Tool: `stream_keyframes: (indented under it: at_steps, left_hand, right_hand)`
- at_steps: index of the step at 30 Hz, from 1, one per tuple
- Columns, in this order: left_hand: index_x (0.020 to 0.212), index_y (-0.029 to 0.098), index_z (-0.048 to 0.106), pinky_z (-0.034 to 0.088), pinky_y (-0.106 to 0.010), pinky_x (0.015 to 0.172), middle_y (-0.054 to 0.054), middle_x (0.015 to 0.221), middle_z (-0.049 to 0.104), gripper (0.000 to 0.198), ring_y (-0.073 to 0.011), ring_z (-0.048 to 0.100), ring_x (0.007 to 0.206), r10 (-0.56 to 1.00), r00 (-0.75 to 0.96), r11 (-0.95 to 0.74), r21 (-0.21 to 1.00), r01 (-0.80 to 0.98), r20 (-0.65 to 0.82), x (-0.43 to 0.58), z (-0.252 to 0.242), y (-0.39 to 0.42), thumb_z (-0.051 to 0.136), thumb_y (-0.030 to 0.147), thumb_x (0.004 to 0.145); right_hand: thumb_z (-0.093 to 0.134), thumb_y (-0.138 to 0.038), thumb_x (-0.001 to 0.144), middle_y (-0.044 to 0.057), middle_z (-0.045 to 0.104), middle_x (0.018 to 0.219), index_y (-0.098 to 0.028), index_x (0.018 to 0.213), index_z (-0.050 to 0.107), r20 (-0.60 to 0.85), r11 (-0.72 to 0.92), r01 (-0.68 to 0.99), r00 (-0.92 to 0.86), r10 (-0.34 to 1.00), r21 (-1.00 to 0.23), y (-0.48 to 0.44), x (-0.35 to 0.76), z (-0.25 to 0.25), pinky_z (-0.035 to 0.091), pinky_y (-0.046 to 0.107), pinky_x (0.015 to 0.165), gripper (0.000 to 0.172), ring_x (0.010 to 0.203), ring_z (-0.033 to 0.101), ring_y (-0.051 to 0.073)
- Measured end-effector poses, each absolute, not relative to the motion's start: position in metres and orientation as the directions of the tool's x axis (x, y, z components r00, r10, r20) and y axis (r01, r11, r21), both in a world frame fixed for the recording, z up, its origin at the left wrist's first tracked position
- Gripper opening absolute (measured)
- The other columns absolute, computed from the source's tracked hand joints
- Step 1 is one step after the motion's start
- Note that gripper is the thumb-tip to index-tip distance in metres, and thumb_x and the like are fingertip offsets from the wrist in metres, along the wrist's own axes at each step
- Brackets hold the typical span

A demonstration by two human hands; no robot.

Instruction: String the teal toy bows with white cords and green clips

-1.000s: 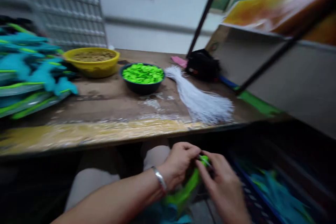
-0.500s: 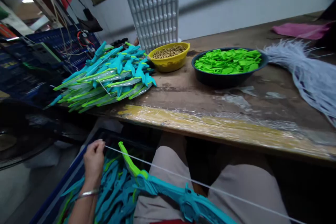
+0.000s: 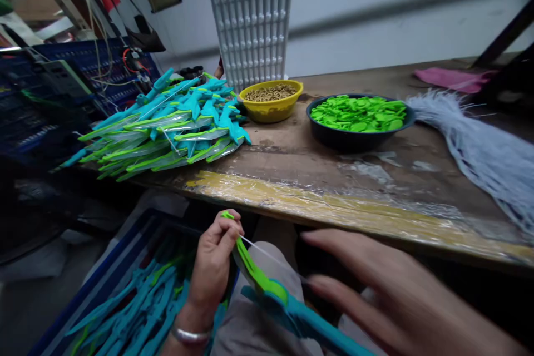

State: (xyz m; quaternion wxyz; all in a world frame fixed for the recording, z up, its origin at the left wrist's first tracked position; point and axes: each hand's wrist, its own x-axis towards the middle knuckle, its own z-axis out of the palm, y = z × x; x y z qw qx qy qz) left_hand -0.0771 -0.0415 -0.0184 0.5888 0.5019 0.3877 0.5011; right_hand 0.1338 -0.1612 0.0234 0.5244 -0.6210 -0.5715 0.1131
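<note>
My left hand (image 3: pixel 212 264) pinches the green tip of a teal and green toy bow (image 3: pixel 275 295) lying across my lap. A thin white string (image 3: pixel 267 256) runs from that tip toward my right hand (image 3: pixel 387 289). The right hand is blurred in the foreground, fingers stretched out to the left, and seems to hold nothing. Both hands are below the front edge of the wooden table (image 3: pixel 325 200). A silver bangle circles my left wrist.
On the table lie a pile of finished bows (image 3: pixel 167 128), a yellow bowl (image 3: pixel 273 101) of small brown pieces, a dark bowl of green pieces (image 3: pixel 359 117) and a bundle of white strings (image 3: pixel 479 150). A white grid tray (image 3: pixel 252 22) stands behind. A blue crate of bows (image 3: pixel 137 300) sits at lower left.
My left hand has moved from the crate to the bow's green tip and pinched it. My right hand has come into view, reaching left. The long taut string has shortened.
</note>
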Motion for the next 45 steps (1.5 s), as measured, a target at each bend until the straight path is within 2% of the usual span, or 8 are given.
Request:
stream_keyframes:
  at_steps: [2,5,12,15,18,22,27,45]
  left_hand:
    - [0.069,0.019,0.068,0.043,-0.03,0.09,-0.006,0.098,0.062,0.024,-0.0228,0.057,0.1,0.968,0.236,-0.032,0.979,-0.2,0.08,-0.064,-0.01,-0.056,0.078,0.037,0.082]
    - [0.072,0.021,0.067,0.043,-0.032,0.092,-0.006,0.103,0.061,0.021,-0.0249,0.056,0.105,0.973,0.2,-0.075,0.981,-0.179,0.111,-0.055,-0.009,-0.065,0.075,0.034,0.085]
    - [0.075,0.022,0.068,0.041,-0.033,0.095,-0.006,0.103,0.061,0.018,-0.0245,0.055,0.108,0.97,0.2,-0.106,0.98,-0.167,0.139,-0.048,-0.013,-0.066,0.071,0.033,0.089]
    - [0.093,0.027,0.07,0.041,-0.033,0.1,-0.005,0.119,0.061,0.009,-0.0232,0.054,0.111,0.952,0.24,-0.106,0.943,-0.314,0.187,-0.043,-0.013,-0.068,0.073,0.035,0.088]
    - [0.115,0.031,0.066,0.047,-0.033,0.092,-0.005,0.126,0.06,0.027,-0.0187,0.058,0.092,0.956,0.254,0.009,0.849,-0.528,0.148,-0.039,-0.014,-0.066,0.068,0.043,0.091]
    - [0.095,0.023,0.07,0.05,-0.027,0.072,-0.003,0.098,0.057,0.018,-0.0137,0.055,0.074,0.95,0.308,0.167,0.749,-0.641,0.052,-0.036,-0.014,-0.059,0.062,0.038,0.095]
    - [0.079,0.02,0.064,0.048,-0.027,0.074,0.0,0.079,0.047,0.02,-0.015,0.049,0.075,0.91,0.406,0.252,0.659,-0.709,0.089,-0.036,-0.008,-0.059,0.063,0.034,0.093]
    - [0.082,0.019,0.057,0.042,-0.029,0.07,0.002,0.075,0.046,0.018,-0.0139,0.046,0.071,0.859,0.472,0.296,0.559,-0.775,0.2,-0.036,-0.003,-0.065,0.059,0.032,0.094]
  right_hand:
    - [0.071,-0.038,0.081,0.003,0.069,0.067,-0.022,0.074,0.071,0.13,0.106,0.399,0.032,0.991,-0.911,-0.132,0.116,0.048,0.048,0.026,0.05,0.017,0.059,0.064,0.018]
    - [0.067,-0.03,0.078,-0.006,0.049,0.045,-0.018,0.065,0.059,-0.287,-0.29,-0.047,-0.058,0.956,-0.956,-0.098,0.091,0.056,0.024,0.018,0.035,0.019,0.037,0.037,0.007]
    - [0.08,-0.042,0.061,-0.011,0.037,0.05,-0.017,0.07,0.055,-0.473,-0.416,-0.522,-0.025,0.88,-0.745,-0.103,0.083,0.027,0.013,0.017,0.04,0.036,0.043,0.022,0.003]
    - [0.078,-0.046,0.066,-0.01,0.037,0.05,-0.016,0.071,0.059,-0.431,-0.339,-0.494,0.08,0.899,-0.8,-0.104,0.088,0.029,0.014,0.019,0.041,0.036,0.044,0.021,0.004]
    - [0.07,-0.043,0.077,-0.005,0.048,0.054,-0.015,0.07,0.061,-0.25,-0.188,-0.335,0.152,0.956,-0.923,-0.1,0.096,0.037,0.02,0.019,0.043,0.029,0.047,0.029,0.006]
    - [0.06,-0.028,0.084,-0.002,0.055,0.063,-0.016,0.071,0.062,-0.061,-0.054,-0.086,0.076,0.995,-0.995,-0.098,0.105,0.046,0.032,0.02,0.052,0.018,0.056,0.042,0.009]
    - [0.058,-0.016,0.087,-0.004,0.059,0.069,-0.018,0.075,0.066,0.097,0.088,0.152,0.054,0.994,-0.985,-0.103,0.101,0.047,0.038,0.02,0.057,0.014,0.062,0.049,0.009]
    - [0.054,0.004,0.083,-0.007,0.052,0.068,-0.016,0.07,0.056,0.234,0.238,0.139,-0.05,0.971,-0.961,-0.109,0.097,0.059,0.036,0.014,0.059,0.024,0.062,0.046,0.005]
